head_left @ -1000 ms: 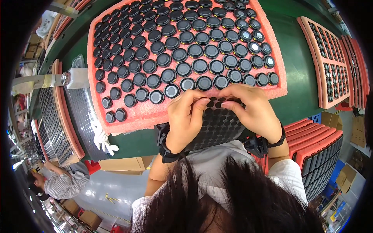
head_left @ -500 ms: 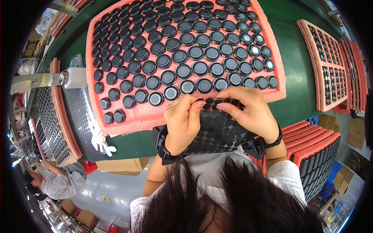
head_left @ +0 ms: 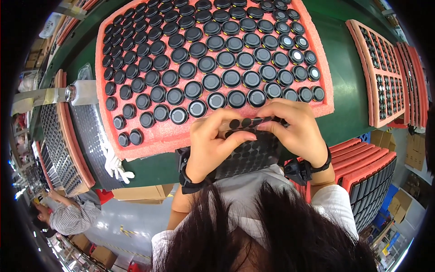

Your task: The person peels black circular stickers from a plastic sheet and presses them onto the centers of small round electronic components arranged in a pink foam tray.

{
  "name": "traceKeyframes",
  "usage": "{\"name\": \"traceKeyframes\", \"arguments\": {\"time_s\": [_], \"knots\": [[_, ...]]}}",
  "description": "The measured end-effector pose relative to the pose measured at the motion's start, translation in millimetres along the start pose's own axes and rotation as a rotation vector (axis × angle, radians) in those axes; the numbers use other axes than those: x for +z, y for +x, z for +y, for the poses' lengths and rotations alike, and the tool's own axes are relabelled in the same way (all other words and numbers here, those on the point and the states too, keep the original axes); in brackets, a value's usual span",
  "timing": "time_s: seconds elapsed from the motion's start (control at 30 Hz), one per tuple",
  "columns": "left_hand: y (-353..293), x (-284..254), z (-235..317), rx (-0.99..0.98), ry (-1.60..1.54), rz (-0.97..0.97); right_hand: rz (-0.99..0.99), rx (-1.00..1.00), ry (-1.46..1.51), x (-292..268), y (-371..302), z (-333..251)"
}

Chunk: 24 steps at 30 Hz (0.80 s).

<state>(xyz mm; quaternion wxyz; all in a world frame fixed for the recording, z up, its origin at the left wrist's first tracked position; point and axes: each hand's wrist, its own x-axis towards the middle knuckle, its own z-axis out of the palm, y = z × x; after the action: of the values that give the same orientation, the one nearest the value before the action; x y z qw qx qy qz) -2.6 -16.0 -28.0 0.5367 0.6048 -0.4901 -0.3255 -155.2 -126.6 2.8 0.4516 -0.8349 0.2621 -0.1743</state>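
Note:
Both hands are at the near edge of the tray, on a flexible sheet of round black stickers point(head_left: 247, 156) that hangs down in front of my body. Its upper edge is bent over, with a row of dots showing between the hands. My left hand point(head_left: 213, 143) is closed around the left part of that edge, thumb lying along the sheet. With thumb and fingers, my right hand point(head_left: 294, 131) pinches the right part of the edge. Right behind them, a pink foam tray point(head_left: 158, 138) holds rows of round black caps point(head_left: 236, 99); a few have pale tops.
White gloves point(head_left: 117, 167) lie left of the tray on the green table point(head_left: 156, 170), near a translucent bottle point(head_left: 84, 92). Another foam tray of parts point(head_left: 378, 77) is on the right. Stacked pink trays point(head_left: 362, 170) stand beside my right arm. A person in stripes point(head_left: 74, 217) sits at far left.
My left thumb has slid right and down along the sheet, and the sheet's top edge is bent more. The tray appears slightly further left and up in the view.

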Motion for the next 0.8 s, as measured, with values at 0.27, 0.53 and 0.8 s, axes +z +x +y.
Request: {"name": "traceKeyframes", "arguments": {"time_s": [0.27,0.53,0.8], "knots": [[7.9,-6.2,11.6,-0.199,-0.210,-0.074,0.092,-0.148,-0.080,9.2,-0.5,-2.5],[11.6,-1.8,10.0,-0.041,0.066,-0.042,0.135,0.077,0.095,13.9,0.2,0.8],[8.0,-0.6,9.0,0.004,0.112,0.002,0.065,0.036,0.125,11.1,5.9,2.3]]}}
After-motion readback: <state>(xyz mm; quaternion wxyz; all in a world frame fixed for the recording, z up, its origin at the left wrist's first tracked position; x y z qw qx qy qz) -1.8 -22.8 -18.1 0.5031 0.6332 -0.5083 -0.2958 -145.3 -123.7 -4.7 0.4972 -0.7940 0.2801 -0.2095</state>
